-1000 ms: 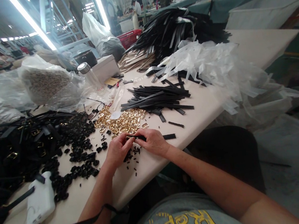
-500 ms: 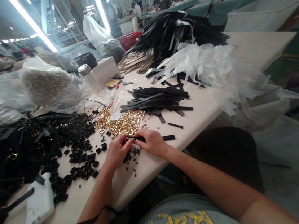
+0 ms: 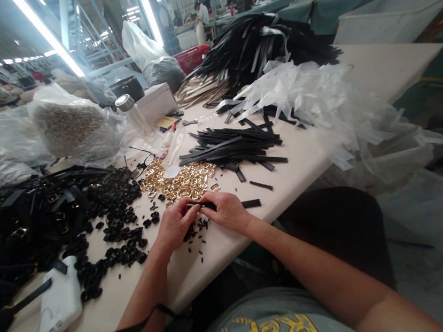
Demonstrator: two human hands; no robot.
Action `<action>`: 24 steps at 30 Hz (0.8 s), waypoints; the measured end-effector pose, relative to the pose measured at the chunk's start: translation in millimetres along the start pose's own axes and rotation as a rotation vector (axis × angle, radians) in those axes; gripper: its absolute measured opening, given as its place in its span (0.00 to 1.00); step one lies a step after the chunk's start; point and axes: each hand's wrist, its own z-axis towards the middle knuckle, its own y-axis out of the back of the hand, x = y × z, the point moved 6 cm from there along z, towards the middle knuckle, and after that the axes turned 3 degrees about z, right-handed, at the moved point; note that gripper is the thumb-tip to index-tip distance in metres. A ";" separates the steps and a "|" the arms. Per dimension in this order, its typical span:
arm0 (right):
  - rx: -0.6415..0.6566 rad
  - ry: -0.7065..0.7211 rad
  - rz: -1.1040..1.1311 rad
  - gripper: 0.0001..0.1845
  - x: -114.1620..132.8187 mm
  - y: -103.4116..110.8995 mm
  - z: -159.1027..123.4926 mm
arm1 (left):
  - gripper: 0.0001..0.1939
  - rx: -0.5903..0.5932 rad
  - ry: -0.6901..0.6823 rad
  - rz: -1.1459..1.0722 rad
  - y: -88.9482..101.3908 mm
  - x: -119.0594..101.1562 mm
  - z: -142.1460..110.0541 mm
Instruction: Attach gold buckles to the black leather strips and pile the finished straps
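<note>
Close together over the table's front edge, my left hand [image 3: 177, 222] and my right hand [image 3: 226, 211] are both closed on one black strap [image 3: 250, 204]. Its free end sticks out to the right from under the right hand. A gold glint shows at the left fingertips, perhaps a buckle; the fingers hide most of it. Just beyond the hands lies a heap of gold buckles [image 3: 185, 182]. Small black pieces [image 3: 197, 228] are scattered on the table below the fingers. Behind, to the right, is a pile of cut black straps [image 3: 231, 146].
Black straps with gold buckles [image 3: 50, 214] and black loops [image 3: 124, 248] cover the left side. A white phone [image 3: 60, 299] lies at front left. Further back stand a bottle [image 3: 129, 110] and plastic bags [image 3: 71, 122]. White plastic strips [image 3: 305, 91] hang over the right edge.
My hands keep nearly the same place and grip on the strap. The view shifts slightly; nothing on the table visibly moves.
</note>
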 end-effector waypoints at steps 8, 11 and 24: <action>-0.007 0.017 0.016 0.06 0.4 -0.6 -1.0 | 0.15 0.010 0.008 -0.078 -0.9 0.5 0.5; -0.022 0.015 0.019 0.06 -0.7 -0.4 -1.3 | 0.15 0.016 0.023 -0.116 -1.2 0.0 0.3; -0.108 0.122 0.000 0.10 -10.3 1.2 2.6 | 0.14 0.023 0.147 -0.518 -19.5 17.4 6.9</action>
